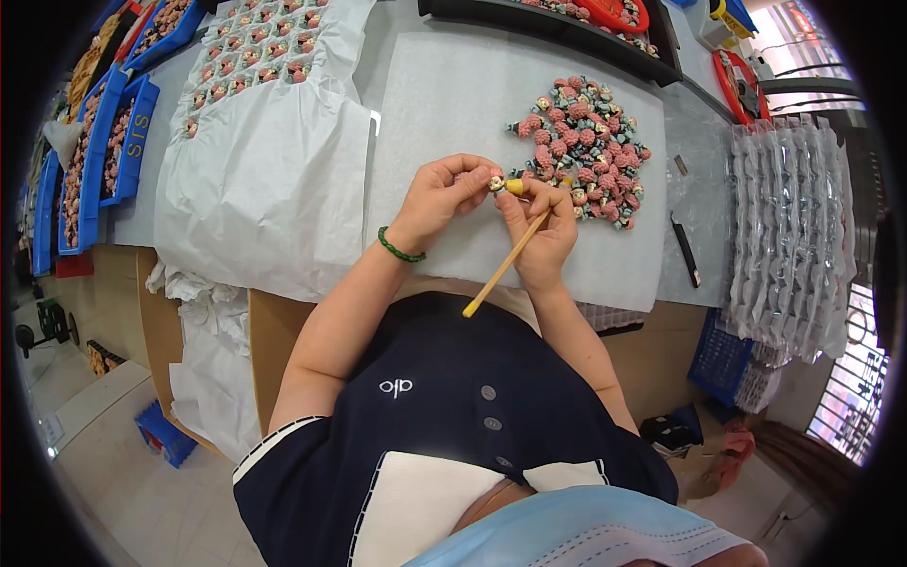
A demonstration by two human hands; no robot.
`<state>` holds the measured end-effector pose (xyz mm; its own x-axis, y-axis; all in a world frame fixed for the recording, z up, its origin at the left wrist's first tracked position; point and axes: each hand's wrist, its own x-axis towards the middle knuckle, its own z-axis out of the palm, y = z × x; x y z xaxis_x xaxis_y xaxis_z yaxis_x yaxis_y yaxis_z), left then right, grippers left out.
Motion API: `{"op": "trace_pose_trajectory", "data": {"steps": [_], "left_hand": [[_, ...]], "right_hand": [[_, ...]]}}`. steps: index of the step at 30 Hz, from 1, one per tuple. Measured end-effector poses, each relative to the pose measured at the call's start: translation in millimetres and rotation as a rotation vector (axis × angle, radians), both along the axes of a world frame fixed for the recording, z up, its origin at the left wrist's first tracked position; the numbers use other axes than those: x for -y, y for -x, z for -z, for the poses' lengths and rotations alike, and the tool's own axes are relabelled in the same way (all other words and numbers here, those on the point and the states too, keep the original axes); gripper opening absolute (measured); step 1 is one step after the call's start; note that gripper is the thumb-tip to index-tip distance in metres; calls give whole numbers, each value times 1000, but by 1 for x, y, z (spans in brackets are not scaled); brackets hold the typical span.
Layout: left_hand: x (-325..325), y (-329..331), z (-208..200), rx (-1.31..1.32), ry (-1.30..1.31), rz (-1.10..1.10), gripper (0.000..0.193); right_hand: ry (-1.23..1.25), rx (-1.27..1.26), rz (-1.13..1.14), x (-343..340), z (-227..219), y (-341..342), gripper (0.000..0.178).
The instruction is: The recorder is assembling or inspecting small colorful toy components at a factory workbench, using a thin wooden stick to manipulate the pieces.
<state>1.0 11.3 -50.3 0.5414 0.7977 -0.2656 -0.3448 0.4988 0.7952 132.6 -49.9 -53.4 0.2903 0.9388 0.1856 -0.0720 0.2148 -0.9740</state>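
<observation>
The left hand (446,197) pinches a small figure (496,184) between thumb and fingertips, above the white sheet (425,113) that covers the middle of the counter (703,198). The right hand (545,236) is closed on a thin stick (505,269), which slants down toward the person, its yellow end past the counter's near edge and in front of the dark shirt (444,350). A small yellow piece (514,186) shows at the right fingertips, just beside the figure; whether it is worn or held I cannot tell. A green bracelet (401,248) circles the left wrist.

Just beyond the right hand, toward the sheet's right edge, lies a loose pile (605,170) of pink and dark figures. Right of it, near the counter's right edge, is a black tool (685,250), with a stack of clear trays (789,236) beyond.

Along the far edge stands a black tray (548,40) with more figures inside and a red ring (616,26) over them. Toward the far left corner, rows of figures (251,57) sit set apart, crumpled white paper (265,189) spreading from them to the near edge. Blue bins (146,104) of small pieces line the left edge.
</observation>
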Motion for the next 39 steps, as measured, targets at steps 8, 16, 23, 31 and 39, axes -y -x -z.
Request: {"op": "trace_pose_trajectory", "data": {"steps": [8, 16, 23, 31, 39], "left_hand": [[0, 5, 5, 92, -17, 27, 18], [0, 4, 2, 110, -48, 20, 26], [2, -3, -1, 267, -36, -3, 25], [0, -3, 2, 76, -44, -97, 25], [1, -2, 2, 64, -19, -86, 31]], "right_hand": [[-114, 155, 112, -1, -4, 6, 31], [-82, 169, 89, 0, -2, 5, 28], [-28, 47, -24, -2, -12, 8, 22], [-61, 527, 112, -2, -12, 6, 22], [-43, 855, 109, -2, -12, 2, 21]]}}
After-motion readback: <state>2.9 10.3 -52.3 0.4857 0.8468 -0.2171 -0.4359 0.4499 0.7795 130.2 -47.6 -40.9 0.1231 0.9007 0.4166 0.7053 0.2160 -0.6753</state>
